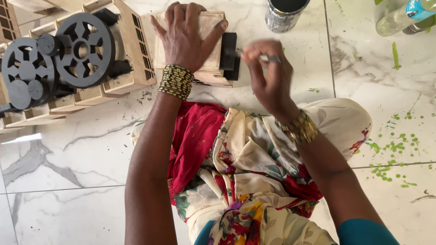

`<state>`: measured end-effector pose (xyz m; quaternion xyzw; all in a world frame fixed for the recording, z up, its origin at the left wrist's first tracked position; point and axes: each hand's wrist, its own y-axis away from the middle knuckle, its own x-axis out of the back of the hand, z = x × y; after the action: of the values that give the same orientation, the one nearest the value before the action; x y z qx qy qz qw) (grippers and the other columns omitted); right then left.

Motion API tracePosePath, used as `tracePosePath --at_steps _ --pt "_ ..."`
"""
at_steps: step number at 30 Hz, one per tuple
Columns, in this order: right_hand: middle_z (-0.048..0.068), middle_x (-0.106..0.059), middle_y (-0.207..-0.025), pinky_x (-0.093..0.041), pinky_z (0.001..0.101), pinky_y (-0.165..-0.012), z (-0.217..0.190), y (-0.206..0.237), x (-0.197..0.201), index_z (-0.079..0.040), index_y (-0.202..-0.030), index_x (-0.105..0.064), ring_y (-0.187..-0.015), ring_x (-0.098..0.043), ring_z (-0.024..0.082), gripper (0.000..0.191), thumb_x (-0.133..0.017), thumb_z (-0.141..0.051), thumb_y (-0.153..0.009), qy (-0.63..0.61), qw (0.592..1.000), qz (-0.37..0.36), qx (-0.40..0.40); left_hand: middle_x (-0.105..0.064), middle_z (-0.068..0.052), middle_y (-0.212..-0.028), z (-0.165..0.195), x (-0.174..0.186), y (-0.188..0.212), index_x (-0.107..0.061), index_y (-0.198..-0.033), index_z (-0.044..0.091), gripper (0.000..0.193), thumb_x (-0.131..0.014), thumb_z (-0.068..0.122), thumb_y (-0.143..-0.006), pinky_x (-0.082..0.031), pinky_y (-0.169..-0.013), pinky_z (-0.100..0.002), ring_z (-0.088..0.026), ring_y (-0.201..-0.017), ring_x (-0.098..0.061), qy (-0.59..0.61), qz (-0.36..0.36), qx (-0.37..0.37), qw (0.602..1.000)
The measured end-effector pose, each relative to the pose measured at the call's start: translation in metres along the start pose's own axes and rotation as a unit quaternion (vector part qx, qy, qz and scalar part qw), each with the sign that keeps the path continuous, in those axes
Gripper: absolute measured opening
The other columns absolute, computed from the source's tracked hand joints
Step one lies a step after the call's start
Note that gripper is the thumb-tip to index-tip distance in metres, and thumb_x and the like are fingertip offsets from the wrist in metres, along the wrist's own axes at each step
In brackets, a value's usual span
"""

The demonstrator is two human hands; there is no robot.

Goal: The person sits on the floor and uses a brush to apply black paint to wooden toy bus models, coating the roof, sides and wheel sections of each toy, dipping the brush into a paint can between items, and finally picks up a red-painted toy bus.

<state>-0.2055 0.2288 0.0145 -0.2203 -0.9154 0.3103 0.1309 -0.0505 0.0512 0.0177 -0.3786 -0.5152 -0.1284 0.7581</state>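
1. Our left hand (pixel 187 38) lies spread flat on top of a small pale wooden block piece (pixel 200 50), fingers fanned over its far edge, pressing it down onto the marble floor (pixel 81 149) just in front of our lap.
2. Our right hand (pixel 268 75) pinches a thin brush (pixel 268 58) between thumb and fingers; the hand is blurred, and the brush tip reaches toward the black part (pixel 229 54) on the right side of the piece.
3. We judge the step in hand to be painting that side black while the left hand steadies the wood.
4. A dark paint tin (pixel 284 13) stands near, beyond the right hand; a clear bottle (pixel 402 16) lies farther right, among green splatters.
5. To the left sits a larger wooden toy cart (pixel 118 45) with black wheels (pixel 84 50) already coloured.
6. The next move, as we judge it, calls for short, steady strokes along the edge, keeping black off the pale top, with the left hand holding firm.
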Motion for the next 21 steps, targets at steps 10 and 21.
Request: tracePosePath --at_steps 10,21 --pt "0.014 -0.063 -0.111 -0.067 0.0298 -0.091 0.025 -0.015 0.002 0.001 -0.112 -0.046 -0.105 -0.071 0.019 0.014 -0.058 0.006 -0.112 -0.051 0.998 -0.023 -0.037 -0.059 -0.013 -0.12 0.003 0.007 -0.002 -0.064 -0.118 0.013 0.06 -0.071 0.068 -0.094 -0.015 -0.106 -0.082 -0.036 -0.127 -0.05 0.02 -0.025 0.034 0.999" --pt "0.017 -0.069 -0.116 -0.065 0.0271 -0.09 0.013 0.007 0.045 -0.003 -0.112 -0.047 -0.107 -0.073 0.019 0.017 -0.061 0.007 -0.113 -0.111 0.985 0.008 -0.135 -0.058 -0.017 -0.125 -0.002 0.002 -0.002 -0.064 -0.121 0.013 0.061 -0.071 0.068 -0.097 -0.014 -0.105 -0.083 -0.039 -0.133 -0.045 0.01 -0.026 0.018 0.999"
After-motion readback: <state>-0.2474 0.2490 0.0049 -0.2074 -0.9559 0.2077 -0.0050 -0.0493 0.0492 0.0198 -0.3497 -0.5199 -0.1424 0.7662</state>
